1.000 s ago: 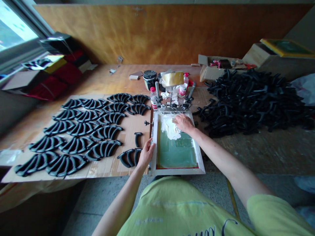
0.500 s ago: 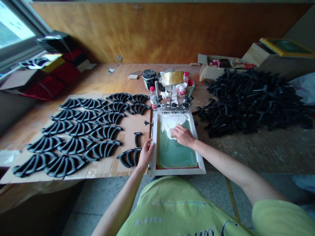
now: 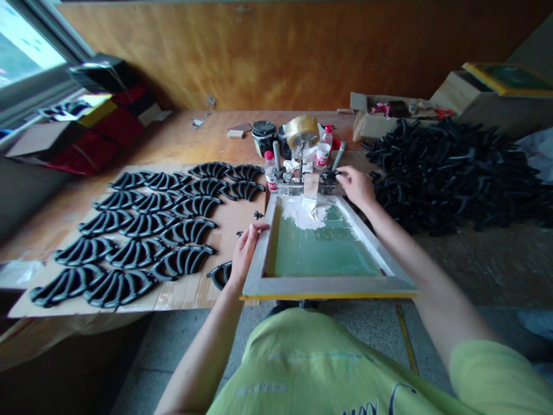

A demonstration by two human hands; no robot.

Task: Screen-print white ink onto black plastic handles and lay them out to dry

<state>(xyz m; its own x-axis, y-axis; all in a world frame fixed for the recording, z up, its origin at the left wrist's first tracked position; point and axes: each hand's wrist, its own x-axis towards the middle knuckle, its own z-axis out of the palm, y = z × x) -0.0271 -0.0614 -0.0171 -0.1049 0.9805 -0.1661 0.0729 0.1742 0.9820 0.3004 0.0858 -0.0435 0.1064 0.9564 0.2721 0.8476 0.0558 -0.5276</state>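
Observation:
In front of me is a screen-printing screen (image 3: 319, 253) with green mesh in a pale frame, its near end raised off the table. White ink (image 3: 298, 213) is smeared over the far part of the mesh. A flat tan squeegee (image 3: 311, 184) leans upright there, against the hinge clamp, with no hand on it. My left hand (image 3: 246, 251) grips the frame's left edge, with a finger along its top. My right hand (image 3: 358, 185) is beside the clamp's black knob (image 3: 330, 175), fingers slightly apart; contact with the knob is unclear.
Rows of black curved handles (image 3: 138, 253) lie on cardboard to the left. A heap of similar black parts (image 3: 458, 173) is at the right. Behind the clamp stand a dark tub (image 3: 263, 138), a tape roll (image 3: 302, 131) and red-capped bottles (image 3: 270, 170). An open carton (image 3: 375, 124) sits farther back.
The screen's near end has risen, and my left hand has shifted left slightly with it. My right hand has let go of the squeegee at the far end and moved right to the clamp.

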